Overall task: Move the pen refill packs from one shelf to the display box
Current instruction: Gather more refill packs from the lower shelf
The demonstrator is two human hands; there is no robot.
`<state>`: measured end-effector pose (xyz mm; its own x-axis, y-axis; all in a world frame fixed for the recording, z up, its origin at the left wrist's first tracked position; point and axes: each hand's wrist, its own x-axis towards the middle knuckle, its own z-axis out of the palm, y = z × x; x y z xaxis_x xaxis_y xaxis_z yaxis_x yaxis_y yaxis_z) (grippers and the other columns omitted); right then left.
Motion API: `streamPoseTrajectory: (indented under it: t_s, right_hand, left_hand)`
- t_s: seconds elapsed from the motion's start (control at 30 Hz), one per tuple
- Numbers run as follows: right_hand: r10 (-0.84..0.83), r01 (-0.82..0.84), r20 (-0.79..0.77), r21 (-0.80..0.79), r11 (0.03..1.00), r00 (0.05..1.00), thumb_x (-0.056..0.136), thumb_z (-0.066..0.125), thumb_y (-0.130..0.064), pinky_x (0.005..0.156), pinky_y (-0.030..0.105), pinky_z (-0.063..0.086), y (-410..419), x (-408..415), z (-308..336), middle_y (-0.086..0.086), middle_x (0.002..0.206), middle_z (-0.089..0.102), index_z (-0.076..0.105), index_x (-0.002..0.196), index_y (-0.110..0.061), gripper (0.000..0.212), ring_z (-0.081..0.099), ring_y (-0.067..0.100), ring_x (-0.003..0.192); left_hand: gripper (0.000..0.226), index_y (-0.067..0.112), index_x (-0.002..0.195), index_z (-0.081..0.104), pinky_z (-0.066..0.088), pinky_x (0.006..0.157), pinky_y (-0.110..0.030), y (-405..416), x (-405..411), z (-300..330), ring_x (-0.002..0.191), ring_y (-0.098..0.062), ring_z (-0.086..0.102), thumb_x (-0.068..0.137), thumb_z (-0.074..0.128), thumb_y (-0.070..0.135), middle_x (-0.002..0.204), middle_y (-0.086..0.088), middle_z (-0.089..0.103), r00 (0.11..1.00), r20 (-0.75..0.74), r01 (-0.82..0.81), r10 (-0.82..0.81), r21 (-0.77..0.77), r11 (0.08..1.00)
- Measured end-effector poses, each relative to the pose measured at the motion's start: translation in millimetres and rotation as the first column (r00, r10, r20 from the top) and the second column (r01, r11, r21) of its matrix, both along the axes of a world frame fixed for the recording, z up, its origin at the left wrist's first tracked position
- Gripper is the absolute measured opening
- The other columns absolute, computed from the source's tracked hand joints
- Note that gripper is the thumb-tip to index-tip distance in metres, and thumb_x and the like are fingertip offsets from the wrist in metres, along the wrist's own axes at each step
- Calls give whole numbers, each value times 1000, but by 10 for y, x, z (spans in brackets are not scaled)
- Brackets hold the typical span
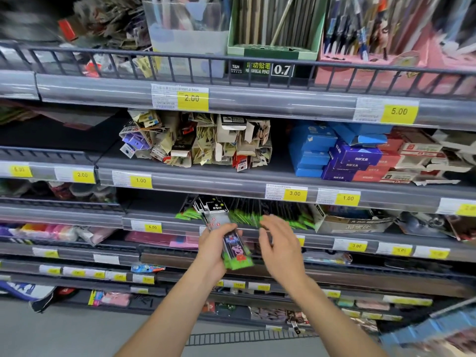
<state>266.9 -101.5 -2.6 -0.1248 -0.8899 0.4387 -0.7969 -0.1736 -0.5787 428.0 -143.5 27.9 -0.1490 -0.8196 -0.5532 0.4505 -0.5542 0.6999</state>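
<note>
My left hand [211, 249] is shut on a stack of pen refill packs [226, 235], long clear sleeves with black tops and green bottoms, held upright in front of the shelf edge. Behind them, more green-and-black refill packs [273, 217] stand in a row on the shelf. To the right of the held stack, my right hand [279, 244] hovers with its fingers spread and nothing in it, just in front of that row. A grey cardboard display box [353, 222] lies on the same shelf to the right of the row.
Grey shelves [231, 185] with yellow price tags fill the view. The shelf above carries beige paper packs [206, 140] and blue boxes [334, 153]. Pen and pencil holders stand on the top shelf. Lower shelves hold pink and mixed stationery. Grey floor lies below.
</note>
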Motion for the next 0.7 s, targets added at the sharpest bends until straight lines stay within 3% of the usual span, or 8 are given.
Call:
streamPoseTrajectory:
  t_s: [0.1,0.23,0.33,0.43,0.5,0.6,0.7]
  right_hand:
    - [-41,115,-261,275,955,965,101,54,-27,123,39,26,-270,-204,-108,9,153,47,44,150,-9,54,36,26,144]
    - [-15,167,-441,307,937,898,100,55,-34,116,42,35,-462,-230,-199,7,139,60,48,148,-10,54,50,28,130]
    - [-69,177,-445,206,962,893,101,56,-23,112,45,41,-425,-164,-209,8,127,70,63,135,-8,37,58,31,125]
    - [-147,171,-383,28,985,912,95,67,-10,107,48,49,-243,-95,-198,14,118,74,70,123,-1,30,67,32,117]
    - [-168,144,-340,-93,985,925,94,67,-7,103,48,52,-81,-42,-196,15,118,74,72,121,0,28,69,30,115]
    - [-128,68,-290,-208,976,948,95,62,-9,100,47,54,192,106,-203,13,120,73,71,121,0,29,70,25,113]
    - [-30,-54,-323,-247,968,946,93,61,-7,100,44,55,435,276,-223,11,122,73,71,122,-1,31,70,22,114]
  left_hand:
    - [54,-6,141,54,60,68,-41,40,114,-45,77,-28,71,91,73,3,93,-18,73,1000,24,-15,15,21,1000]
    - [48,-4,136,58,60,68,-42,90,213,-84,76,-27,71,91,74,2,98,-20,70,999,22,-25,24,46,999]
    - [32,5,120,61,61,71,-45,99,253,-81,73,-27,70,91,74,3,90,-17,72,1000,25,-7,6,46,999]
    - [31,7,119,61,58,87,-53,66,250,-91,76,-28,70,91,75,3,91,-17,72,1000,26,-19,18,31,999]
    - [32,7,120,61,59,89,-53,43,215,-95,78,-28,71,91,75,3,90,-16,73,999,41,-27,27,15,1000]
    - [38,4,126,61,61,87,-52,8,110,-86,84,-31,75,92,76,6,95,-17,77,997,71,-11,11,-2,1000]
    - [45,3,127,63,63,84,-52,-28,-25,-67,101,-40,77,93,81,26,112,-23,78,998,56,-8,6,29,1000]
